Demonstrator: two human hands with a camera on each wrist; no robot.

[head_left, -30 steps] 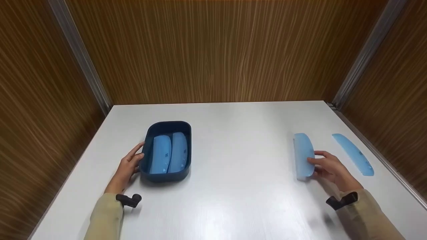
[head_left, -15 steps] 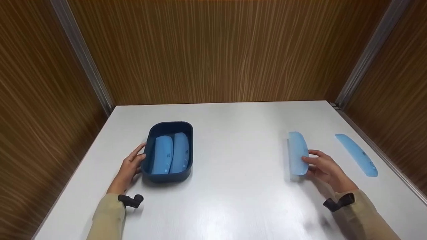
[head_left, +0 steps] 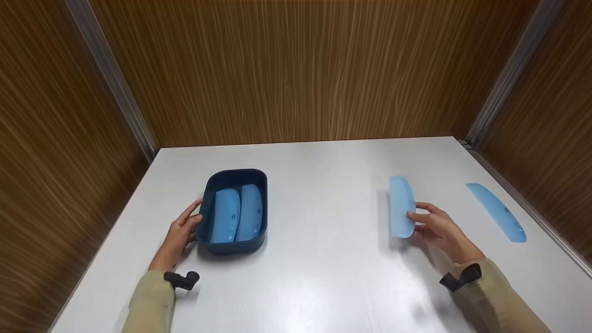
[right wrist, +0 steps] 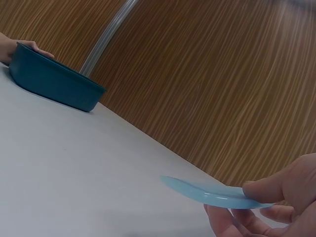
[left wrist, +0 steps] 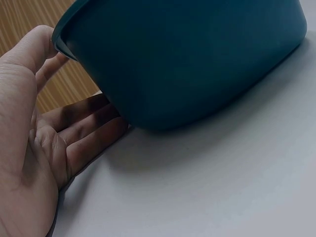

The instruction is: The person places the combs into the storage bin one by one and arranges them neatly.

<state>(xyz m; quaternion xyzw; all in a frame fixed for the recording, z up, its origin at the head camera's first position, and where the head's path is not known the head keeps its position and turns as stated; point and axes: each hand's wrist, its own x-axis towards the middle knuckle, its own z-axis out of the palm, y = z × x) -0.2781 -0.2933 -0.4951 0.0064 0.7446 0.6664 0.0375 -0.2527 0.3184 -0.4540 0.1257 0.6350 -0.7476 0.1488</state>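
A thin light-blue half-moon comb (head_left: 400,207) is held above the right part of the white table by my right hand (head_left: 437,229). In the right wrist view, the thumb lies on top of the comb (right wrist: 217,195) and the fingers are beneath it. My left hand (head_left: 178,233) touches the left side of a dark blue box (head_left: 231,248). The left wrist view has the thumb at the box's rim and fairly straight fingers against its wall (left wrist: 187,64). Inside, two similar combs lie side by side, a left one (head_left: 225,215) and a right one (head_left: 250,212).
Another light-blue comb (head_left: 497,212) lies slanted on the table near its right edge. Wood-patterned panels (head_left: 296,69) stand behind the table (head_left: 314,277) and on both sides.
My right hand has moved left with the comb, which has risen slightly away from the table. The left hand stays at the box.
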